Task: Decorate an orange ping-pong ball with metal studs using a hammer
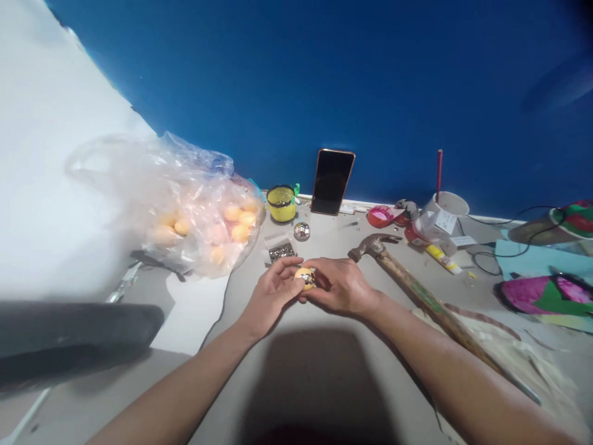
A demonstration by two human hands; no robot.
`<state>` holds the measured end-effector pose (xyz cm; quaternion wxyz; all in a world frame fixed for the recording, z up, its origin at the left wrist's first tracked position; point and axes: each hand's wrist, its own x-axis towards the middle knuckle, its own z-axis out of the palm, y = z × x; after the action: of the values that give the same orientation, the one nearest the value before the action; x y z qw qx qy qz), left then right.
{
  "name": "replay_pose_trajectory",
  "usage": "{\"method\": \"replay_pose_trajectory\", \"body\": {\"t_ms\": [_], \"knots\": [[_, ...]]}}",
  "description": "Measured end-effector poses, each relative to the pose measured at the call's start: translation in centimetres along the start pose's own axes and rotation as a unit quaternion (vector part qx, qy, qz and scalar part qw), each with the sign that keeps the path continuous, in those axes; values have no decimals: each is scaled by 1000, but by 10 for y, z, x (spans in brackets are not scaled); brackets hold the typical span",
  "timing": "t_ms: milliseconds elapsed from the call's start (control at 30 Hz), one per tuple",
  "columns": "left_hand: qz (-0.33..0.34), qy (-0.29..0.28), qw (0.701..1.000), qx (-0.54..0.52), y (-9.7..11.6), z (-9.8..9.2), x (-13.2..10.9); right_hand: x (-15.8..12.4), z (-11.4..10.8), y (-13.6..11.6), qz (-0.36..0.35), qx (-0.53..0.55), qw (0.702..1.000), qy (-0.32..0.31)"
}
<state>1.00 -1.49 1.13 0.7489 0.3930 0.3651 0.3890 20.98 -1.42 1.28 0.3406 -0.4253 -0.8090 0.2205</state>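
Furthest left, a dark blurred bar [69, 334] crosses the near corner. Beside it a crumpled clear plastic bag [139, 179] slumps on the grey table [306, 371], with more pale orange balls [238, 232] inside.

Just right of the bag lie a little tray of silver bits [281, 251], a yellow pot [281, 204] and a round shiny bauble [301, 231].

Near the middle, the left hand [273, 290] pinches a small yellow-orange ball [302, 275] between thumb and fingertips, held just above the table. A silvery fitting [310, 280] sits on the ball's right side. The right hand [343, 287] meets it there with its fingers curled in close. Whether they grip the fitting or the ball itself cannot be told.

The ball looks hollow, light and smooth, so it would likely slip or dent under a hard squeeze. A gentle hold around its widest part seems safest, leaving the fitting's side free.

Behind the hands a black phone [332, 181] leans upright against the blue wall [370, 74]. To the right, a wooden-handled hammer [417, 290] lies slantwise, its head near the right hand but apart from it.

Beyond the hammer stand a white cup [451, 203] holding a red stick [439, 170] and a yellow glue stick [442, 258]. Past those lie black cables [491, 253] and pink and green paper shapes [546, 293].
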Motion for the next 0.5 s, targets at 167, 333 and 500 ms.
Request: {"method": "replay_pose_trajectory", "body": {"t_ms": [167,333,500], "knots": [[4,-25,999,-32,3,-1,1,-1,2,5,-8,7,1000,4],[-4,-12,999,-31,0,-2,1,-2,3,6,-17,-14,1000,8],[-11,6,1000,-17,2,1,2,-3,4,3,-46,-47,998,7]]}}
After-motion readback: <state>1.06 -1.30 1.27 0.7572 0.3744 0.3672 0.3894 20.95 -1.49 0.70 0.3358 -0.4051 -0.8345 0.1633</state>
